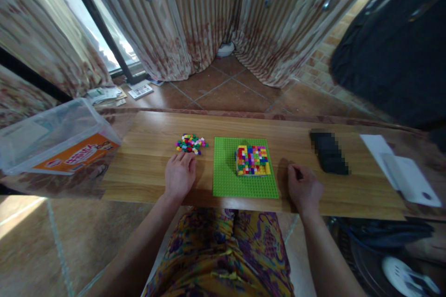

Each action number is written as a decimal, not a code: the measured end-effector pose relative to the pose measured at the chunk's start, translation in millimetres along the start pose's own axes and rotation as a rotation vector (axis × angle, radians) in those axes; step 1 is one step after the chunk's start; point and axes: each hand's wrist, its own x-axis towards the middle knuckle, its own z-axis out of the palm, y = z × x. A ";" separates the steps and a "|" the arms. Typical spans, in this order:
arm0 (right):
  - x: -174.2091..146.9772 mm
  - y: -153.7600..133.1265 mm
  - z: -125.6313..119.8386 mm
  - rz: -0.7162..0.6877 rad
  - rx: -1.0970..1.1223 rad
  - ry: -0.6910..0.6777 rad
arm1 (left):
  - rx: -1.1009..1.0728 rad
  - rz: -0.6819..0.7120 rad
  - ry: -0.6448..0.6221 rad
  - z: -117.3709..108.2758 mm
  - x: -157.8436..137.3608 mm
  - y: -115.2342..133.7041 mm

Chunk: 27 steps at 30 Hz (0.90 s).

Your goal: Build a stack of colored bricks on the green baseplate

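Our wooden desk (pixel 146 148) stands before striped curtains (pixel 195 18) on a tiled floor. We rest our left hand (pixel 179 175) flat, fingers spread loosely and holding nothing, its tips touching the pile of small coloured bricks (pixel 191 143). Our right hand (pixel 304 189) lies curled, empty, just beside the green baseplate (pixel 226 171), which carries a block of bricks (pixel 252 159).

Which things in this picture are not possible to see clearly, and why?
- Head view: the dark object on the table is pixelated.
- Right hand: curled fingers hide whether it holds anything.
- Loose bricks by the left hand: too small to count.
- Clear box: cut off by the left edge.
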 end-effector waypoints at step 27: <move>-0.8 -1.3 -1.5 0.006 0.000 -0.016 | -0.854 -0.067 -0.017 3.9 8.1 64.9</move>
